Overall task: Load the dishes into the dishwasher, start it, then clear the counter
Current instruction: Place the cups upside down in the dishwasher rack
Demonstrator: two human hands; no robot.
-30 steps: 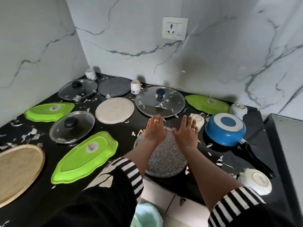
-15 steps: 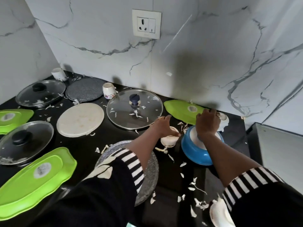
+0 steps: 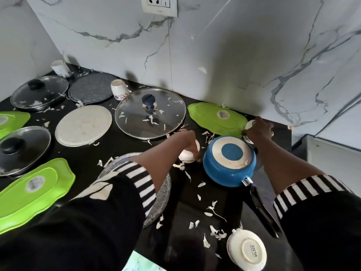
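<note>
Both hands (image 3: 188, 140) (image 3: 260, 128) on white cups (image 3: 185, 156) (image 3: 249, 124)

A: What backs the scene?
B: A white wall (image 3: 234, 55) veined in grey, with a socket plate (image 3: 159, 4) mounted high.
A: And at far right?
B: A grey flat-topped unit (image 3: 332, 151) against that wall.
</note>
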